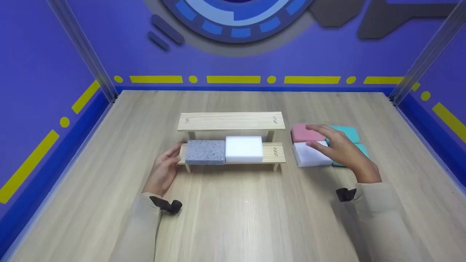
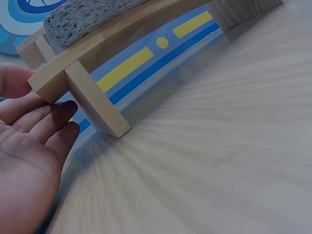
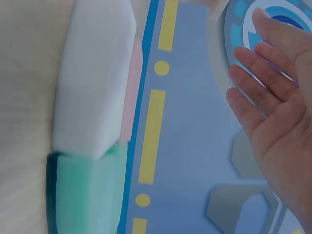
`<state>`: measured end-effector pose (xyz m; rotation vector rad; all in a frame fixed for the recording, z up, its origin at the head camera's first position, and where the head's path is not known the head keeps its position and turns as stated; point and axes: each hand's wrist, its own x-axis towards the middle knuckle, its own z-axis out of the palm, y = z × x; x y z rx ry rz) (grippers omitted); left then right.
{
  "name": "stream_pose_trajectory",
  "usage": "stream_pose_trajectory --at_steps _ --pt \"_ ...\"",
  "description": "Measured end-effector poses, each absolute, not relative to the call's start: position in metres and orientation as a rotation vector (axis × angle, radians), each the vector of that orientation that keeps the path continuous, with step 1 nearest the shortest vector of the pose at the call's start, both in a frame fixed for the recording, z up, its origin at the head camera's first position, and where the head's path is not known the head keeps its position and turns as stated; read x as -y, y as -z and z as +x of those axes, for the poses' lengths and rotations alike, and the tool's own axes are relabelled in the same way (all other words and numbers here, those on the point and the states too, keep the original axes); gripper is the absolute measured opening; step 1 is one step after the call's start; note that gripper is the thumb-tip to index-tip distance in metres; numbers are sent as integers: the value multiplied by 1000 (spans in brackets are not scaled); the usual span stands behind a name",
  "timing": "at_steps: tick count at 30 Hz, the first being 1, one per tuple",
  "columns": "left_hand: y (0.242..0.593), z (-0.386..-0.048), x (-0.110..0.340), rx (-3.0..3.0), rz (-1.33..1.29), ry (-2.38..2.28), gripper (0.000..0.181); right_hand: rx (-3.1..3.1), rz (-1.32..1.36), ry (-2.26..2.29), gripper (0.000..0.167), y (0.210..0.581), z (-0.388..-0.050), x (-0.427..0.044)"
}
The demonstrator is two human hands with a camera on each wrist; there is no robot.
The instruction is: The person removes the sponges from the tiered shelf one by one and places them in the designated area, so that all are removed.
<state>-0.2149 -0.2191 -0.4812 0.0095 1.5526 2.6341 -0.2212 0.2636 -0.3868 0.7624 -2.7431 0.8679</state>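
A two-step wooden rack carries a grey porous block and a white block side by side on its lower step. My left hand holds the left end of that step; in the left wrist view the thumb lies at the top of the board end and the fingers of the hand lie below. My right hand, fingers extended and holding nothing, hovers over a pink block, a second white block and two teal blocks. The right wrist view shows its palm.
The four blocks at the right lie grouped on the wooden table, a short way from the rack's right end. Blue walls with yellow markings stand at the back and both sides, with metal posts at the corners.
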Motion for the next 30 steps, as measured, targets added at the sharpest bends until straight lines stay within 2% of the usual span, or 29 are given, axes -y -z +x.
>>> stream_pose_trajectory --at_steps 30 --pt "480 -216 219 -1584 21 -2619 60 2724 916 -980 53 384 -223 -207"
